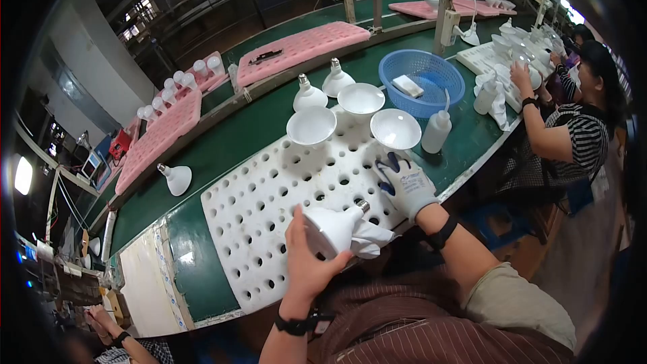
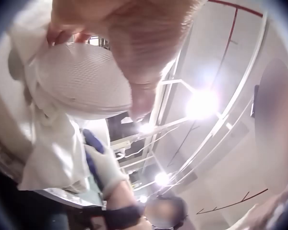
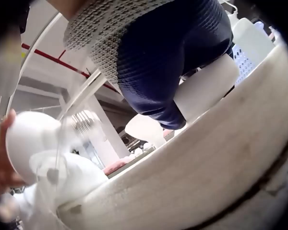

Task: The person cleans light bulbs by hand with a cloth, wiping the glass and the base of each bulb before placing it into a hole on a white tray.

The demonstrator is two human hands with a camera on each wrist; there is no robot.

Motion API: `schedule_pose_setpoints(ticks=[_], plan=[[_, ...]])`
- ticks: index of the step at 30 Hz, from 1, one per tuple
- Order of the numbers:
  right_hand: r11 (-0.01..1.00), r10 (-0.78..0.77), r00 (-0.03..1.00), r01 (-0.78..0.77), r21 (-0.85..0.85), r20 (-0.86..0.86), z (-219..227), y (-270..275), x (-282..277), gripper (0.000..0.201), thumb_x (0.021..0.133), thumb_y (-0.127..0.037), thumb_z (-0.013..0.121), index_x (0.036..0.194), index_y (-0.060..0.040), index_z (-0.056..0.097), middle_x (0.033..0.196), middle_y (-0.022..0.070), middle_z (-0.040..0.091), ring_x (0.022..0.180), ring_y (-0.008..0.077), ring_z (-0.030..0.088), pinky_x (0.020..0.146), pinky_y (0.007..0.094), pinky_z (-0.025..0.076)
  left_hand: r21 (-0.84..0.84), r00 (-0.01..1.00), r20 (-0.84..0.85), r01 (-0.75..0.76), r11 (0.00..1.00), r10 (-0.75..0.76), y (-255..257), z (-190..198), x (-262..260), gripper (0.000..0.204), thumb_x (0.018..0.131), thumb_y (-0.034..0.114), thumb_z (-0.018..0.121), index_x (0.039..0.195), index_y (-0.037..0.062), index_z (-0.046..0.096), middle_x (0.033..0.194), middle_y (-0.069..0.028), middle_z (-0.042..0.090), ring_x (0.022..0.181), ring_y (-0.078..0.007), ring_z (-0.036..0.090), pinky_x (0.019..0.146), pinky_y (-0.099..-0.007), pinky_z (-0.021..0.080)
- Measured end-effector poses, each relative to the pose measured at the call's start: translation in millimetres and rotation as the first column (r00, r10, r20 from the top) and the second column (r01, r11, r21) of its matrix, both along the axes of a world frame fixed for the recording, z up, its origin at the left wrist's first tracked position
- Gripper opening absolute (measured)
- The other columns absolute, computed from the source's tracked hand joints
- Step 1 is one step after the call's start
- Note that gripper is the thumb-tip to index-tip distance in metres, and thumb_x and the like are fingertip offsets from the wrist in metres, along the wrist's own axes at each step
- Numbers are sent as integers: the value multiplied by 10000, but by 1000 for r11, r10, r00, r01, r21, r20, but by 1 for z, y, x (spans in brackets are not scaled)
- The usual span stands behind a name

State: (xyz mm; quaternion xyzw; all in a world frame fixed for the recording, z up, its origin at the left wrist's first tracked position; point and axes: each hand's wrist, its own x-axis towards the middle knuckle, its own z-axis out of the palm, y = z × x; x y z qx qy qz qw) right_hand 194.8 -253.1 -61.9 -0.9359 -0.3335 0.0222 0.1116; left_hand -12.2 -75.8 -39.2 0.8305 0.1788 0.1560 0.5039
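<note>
In my bare left hand (image 1: 310, 263) I hold a white reflector lamp bulb (image 1: 337, 226) by its wide end, tilted on its side with the screw base pointing right. Its textured lens (image 2: 86, 79) faces the left wrist camera. Crumpled white cloth (image 1: 371, 237) lies against the bulb's side. My right hand (image 1: 408, 189), in a white glove with dark blue coated fingers (image 3: 153, 62), is over the white foam board (image 1: 259, 229). Its fingers extend toward a face-up bulb (image 1: 395, 129), fingertips right at the rim. Two more face-up bulbs (image 1: 312, 126) (image 1: 361, 99) stand beyond.
Two bulbs stand base up (image 1: 310, 94) (image 1: 335, 79) behind the board, and another bulb (image 1: 176, 180) lies left. A blue basket (image 1: 421, 77) and squeeze bottle (image 1: 437, 133) are at the right. Pink foam trays (image 1: 303, 50) line the back. Another person (image 1: 573, 114) works at right.
</note>
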Motion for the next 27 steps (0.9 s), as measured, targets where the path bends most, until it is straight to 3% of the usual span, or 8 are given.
schedule_pose_setpoints(ticks=[3,5,9,13,17,22,25,27], plan=[[929,93,990,-47,367,-107,21,-20,-11,544,858,-215,615,1381,-171,475,1444,168,411,1311,341,411,1060,448,360,188,989,-146,25,982,3,-4,0,16,1192,556,345,888,1499,98,202,1400,-221,303,1295,-368,370,1067,-451,358],[594,386,872,16,805,-302,37,-22,-40,543,823,-126,636,1348,-95,502,1405,169,461,1282,368,433,1054,452,363,187,986,-169,37,982,-5,-3,1,16,1193,551,353,895,1495,100,211,1392,-221,312,1287,-381,376,1068,-451,358],[608,582,813,-412,679,-29,33,4,-89,560,802,-145,647,1345,-128,514,1416,153,455,1283,362,426,1069,448,337,141,972,-222,113,984,-79,4,6,18,1219,542,333,904,1492,62,190,1414,-214,305,1321,-371,345,1096,-438,332],[654,532,847,-421,629,14,12,2,-74,553,806,-171,622,1350,-168,522,1458,117,416,1287,343,427,1059,456,340,195,964,-227,185,963,-139,12,6,17,1276,512,339,918,1480,-6,161,1464,-216,268,1369,-360,291,1139,-409,275],[878,333,942,-325,351,40,-3,-10,-54,579,793,-154,599,1364,-174,507,1410,118,465,1221,344,477,1034,452,374,133,961,-224,195,972,-162,13,12,22,1289,512,354,920,1488,8,152,1489,-225,245,1379,-368,279,1131,-422,284],[541,557,830,-364,758,1,37,-7,-83,577,777,-149,653,1337,-122,518,1403,144,460,1240,363,459,1046,455,370,227,991,23,124,966,-133,5,0,17,1218,505,324,920,1473,29,243,1517,-231,201,1385,-375,275,1116,-446,305],[541,563,823,-438,718,77,3,4,-81,569,779,-168,658,1329,-115,523,1420,147,444,1258,374,444,1044,462,370,383,968,-122,251,889,-221,11,5,13,1170,517,302,913,1462,29,280,1521,-225,192,1390,-377,269,1118,-448,303],[705,479,877,-357,612,-40,-4,1,-70,590,763,-166,663,1334,-121,521,1433,155,430,1265,369,444,1037,474,371,395,968,-128,249,884,-215,12,11,17,1134,545,335,893,1450,7,293,1510,-228,223,1385,-384,278,1121,-451,296]])
